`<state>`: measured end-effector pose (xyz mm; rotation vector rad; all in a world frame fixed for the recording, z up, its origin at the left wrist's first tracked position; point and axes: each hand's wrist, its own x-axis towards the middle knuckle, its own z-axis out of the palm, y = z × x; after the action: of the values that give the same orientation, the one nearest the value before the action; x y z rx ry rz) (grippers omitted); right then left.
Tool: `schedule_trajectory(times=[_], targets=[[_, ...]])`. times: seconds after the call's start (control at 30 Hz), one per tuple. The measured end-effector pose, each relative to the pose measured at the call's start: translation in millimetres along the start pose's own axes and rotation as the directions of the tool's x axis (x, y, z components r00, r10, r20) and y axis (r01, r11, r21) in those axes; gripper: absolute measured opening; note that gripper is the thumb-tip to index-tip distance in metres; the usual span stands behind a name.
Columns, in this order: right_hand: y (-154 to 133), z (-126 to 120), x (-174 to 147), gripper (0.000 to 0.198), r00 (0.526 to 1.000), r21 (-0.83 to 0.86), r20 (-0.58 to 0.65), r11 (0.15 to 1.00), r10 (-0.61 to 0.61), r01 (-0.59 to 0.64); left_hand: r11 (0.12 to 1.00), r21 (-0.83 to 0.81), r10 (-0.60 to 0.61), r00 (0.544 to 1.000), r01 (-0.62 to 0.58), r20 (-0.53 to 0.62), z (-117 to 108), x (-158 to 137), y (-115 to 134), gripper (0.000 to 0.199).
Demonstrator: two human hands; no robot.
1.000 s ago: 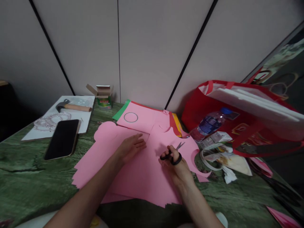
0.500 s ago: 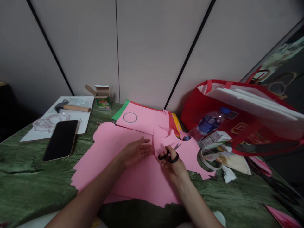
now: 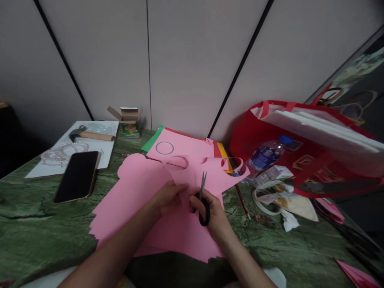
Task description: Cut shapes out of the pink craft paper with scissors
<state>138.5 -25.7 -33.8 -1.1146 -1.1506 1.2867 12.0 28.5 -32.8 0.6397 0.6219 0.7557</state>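
My left hand [image 3: 168, 198] pinches the left part of a pink paper sheet [image 3: 214, 173] between thumb and fingers. The sheet has curved cut-outs along its far edge and is lifted above the pile. In my right hand [image 3: 212, 212] are black-handled scissors [image 3: 203, 187], blades pointing up and away, slightly apart. Its thumb and fingers also meet the near edge of the sheet. Beneath both hands lie larger pink sheets [image 3: 132, 204] with jagged ends. A rounded pink piece [image 3: 133, 167] rests on their far left corner.
A phone [image 3: 77, 176], hammer [image 3: 96, 136], bead strings [image 3: 63, 154] and small open box [image 3: 131, 128] stand left. Behind are coloured sheets with a dark ring [image 3: 165, 148]. At right are a red bag [image 3: 249, 128], bottle [image 3: 264, 155], tape roll [image 3: 255, 196] and red pencil [image 3: 242, 200].
The cut pink sheet has been turned and raised, uncovering the red pencil. My left hand has closed on it. My right hand has shifted left, and the scissors now point more upright.
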Motion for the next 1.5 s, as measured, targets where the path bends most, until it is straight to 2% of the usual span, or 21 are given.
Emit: schedule_trajectory(times=[0.1, 0.23, 0.33, 0.4, 0.47, 0.7, 0.97, 1.17, 1.3, 1.43, 1.5], targets=[[-1.7, -0.2, -3.3, 0.025, 0.996, -0.028, 0.082, 0.999, 0.037, -0.035, 0.989, -0.047, 0.139, 0.986, -0.143, -0.092, 1.7, -2.9, 9.7, 0.006], [-2.9, 1.8, -6.1, 0.026, 0.979, -0.020, 0.186, 0.996, 0.088, -0.085, 0.946, -0.095, 0.289, 0.937, -0.311, -0.199, -1.7, -5.0, 27.9, 0.010], [-4.7, 2.1, -5.8, 0.027, 0.978, -0.045, 0.177, 0.994, 0.107, -0.101, 0.895, -0.123, 0.388, 0.884, -0.429, -0.262, -5.0, -6.9, 37.7, 0.013], [-6.1, 1.2, -4.8, 0.028, 0.980, -0.054, 0.156, 0.991, 0.127, -0.120, 0.878, -0.125, 0.418, 0.868, -0.462, -0.269, -6.0, -7.6, 39.8, 0.012], [-6.7, -0.2, -3.9, 0.029, 0.978, -0.047, 0.149, 0.989, 0.146, -0.141, 0.879, -0.115, 0.424, 0.869, -0.463, -0.257, -5.5, -7.8, 38.5, 0.010], [-5.9, -1.6, -3.5, 0.029, 0.972, -0.039, 0.199, 0.992, 0.127, -0.121, 0.936, -0.016, 0.344, 0.924, -0.351, -0.165, 2.3, -7.9, 22.5, 0.009], [-4.0, 0.9, -1.9, 0.030, 0.985, -0.044, 0.105, 0.990, 0.134, -0.130, 0.943, 0.086, 0.328, 0.943, -0.323, -0.058, 7.4, -11.4, 16.4, 0.010], [0.9, 2.1, -3.0, 0.029, 0.992, -0.058, 0.046, 0.992, 0.114, -0.111, 0.943, 0.113, 0.324, 0.943, -0.314, -0.075, 8.9, -13.4, 17.7, 0.015], [0.2, 1.3, -3.8, 0.029, 0.993, -0.083, 0.035, 0.990, 0.113, -0.110, 0.946, 0.143, 0.307, 0.947, -0.292, -0.094, 8.9, -13.5, 16.8, 0.007], [1.4, 0.4, -4.2, 0.030, 0.992, -0.086, 0.041, 0.989, 0.123, -0.119, 0.910, 0.277, 0.340, 0.937, -0.307, -0.080, 8.0, -13.2, 15.6, 0.020], [1.7, 0.6, -4.2, 0.030, 0.989, -0.061, 0.037, 0.989, 0.140, -0.138, 0.873, 0.362, 0.376, 0.924, -0.325, -0.076, 7.8, -13.4, 15.3, 0.020]])
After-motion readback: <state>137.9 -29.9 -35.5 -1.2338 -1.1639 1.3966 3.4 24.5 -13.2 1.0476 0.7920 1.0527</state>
